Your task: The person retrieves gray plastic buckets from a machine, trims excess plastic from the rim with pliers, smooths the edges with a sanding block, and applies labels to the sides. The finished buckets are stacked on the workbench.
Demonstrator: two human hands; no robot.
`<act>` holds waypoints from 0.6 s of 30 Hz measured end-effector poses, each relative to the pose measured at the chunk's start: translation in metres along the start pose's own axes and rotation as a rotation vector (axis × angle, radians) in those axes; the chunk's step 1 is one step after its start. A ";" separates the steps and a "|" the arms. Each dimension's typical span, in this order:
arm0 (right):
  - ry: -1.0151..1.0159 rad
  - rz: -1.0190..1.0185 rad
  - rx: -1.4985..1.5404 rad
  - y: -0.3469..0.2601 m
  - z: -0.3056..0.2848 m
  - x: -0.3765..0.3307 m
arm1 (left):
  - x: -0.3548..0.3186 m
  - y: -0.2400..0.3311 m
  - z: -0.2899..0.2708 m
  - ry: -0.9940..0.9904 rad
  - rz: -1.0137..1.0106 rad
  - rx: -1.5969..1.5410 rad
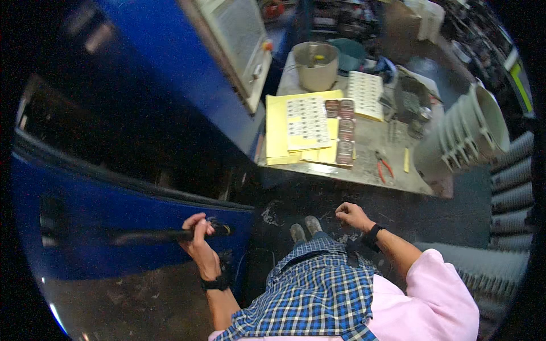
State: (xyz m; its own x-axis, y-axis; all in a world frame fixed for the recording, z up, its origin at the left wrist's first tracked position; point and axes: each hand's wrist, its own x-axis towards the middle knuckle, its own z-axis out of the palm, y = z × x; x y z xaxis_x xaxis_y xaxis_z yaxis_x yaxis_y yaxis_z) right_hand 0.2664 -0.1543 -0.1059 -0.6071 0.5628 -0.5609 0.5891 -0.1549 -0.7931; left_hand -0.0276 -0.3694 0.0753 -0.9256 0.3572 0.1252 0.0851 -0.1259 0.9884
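Note:
My left hand (197, 232) grips the black bar handle (149, 235) on the blue sliding door (114, 227) of a large blue machine (165, 74). The door's dark opening lies above the handle. My right hand (351, 215) hangs free at my side as a loose fist with nothing in it, above the dark floor and near my shoes (305, 229). Both wrists carry black bands.
A metal workbench (369, 165) ahead carries yellow folders (276, 131), sheets of small parts, a beige bucket (316, 65) and red-handled pliers (384, 166). A stack of white buckets (469, 133) leans at the right. The machine's control panel (242, 34) is at the top.

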 end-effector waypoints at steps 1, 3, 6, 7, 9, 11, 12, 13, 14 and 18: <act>-0.007 -0.063 -0.033 -0.004 0.007 0.015 | -0.009 0.002 -0.010 0.052 -0.024 0.025; -0.087 -0.130 -0.123 -0.016 0.017 0.042 | -0.030 0.009 -0.030 0.135 -0.049 0.039; -0.242 -0.194 -0.278 -0.048 0.035 0.087 | -0.062 0.023 -0.056 0.279 -0.098 0.022; -0.269 -0.198 -0.306 -0.059 0.043 0.104 | -0.073 0.027 -0.064 0.344 -0.083 0.045; -0.300 -0.358 -0.359 -0.078 0.062 0.133 | -0.095 0.032 -0.081 0.485 -0.020 0.125; -0.297 -0.461 -0.450 -0.093 0.085 0.153 | -0.116 0.029 -0.100 0.654 0.046 0.303; -0.296 -0.553 -0.488 -0.105 0.100 0.167 | -0.127 0.026 -0.111 0.751 0.071 0.418; -0.324 -0.573 -0.530 -0.115 0.116 0.173 | -0.129 0.017 -0.127 0.881 0.076 0.355; -0.433 -0.547 -0.550 -0.129 0.132 0.179 | -0.128 0.009 -0.147 1.019 0.095 0.281; -0.711 -0.517 -0.565 -0.189 0.204 0.195 | -0.138 -0.023 -0.210 1.469 0.030 0.083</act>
State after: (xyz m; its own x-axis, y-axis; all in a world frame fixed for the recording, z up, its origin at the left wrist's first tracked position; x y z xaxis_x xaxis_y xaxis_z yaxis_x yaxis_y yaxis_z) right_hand -0.0720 -0.1804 -0.1142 -0.9221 -0.1837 -0.3406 0.2204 0.4742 -0.8524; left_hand 0.0203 -0.6103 0.0174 -0.4538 -0.8911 -0.0022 0.0844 -0.0455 0.9954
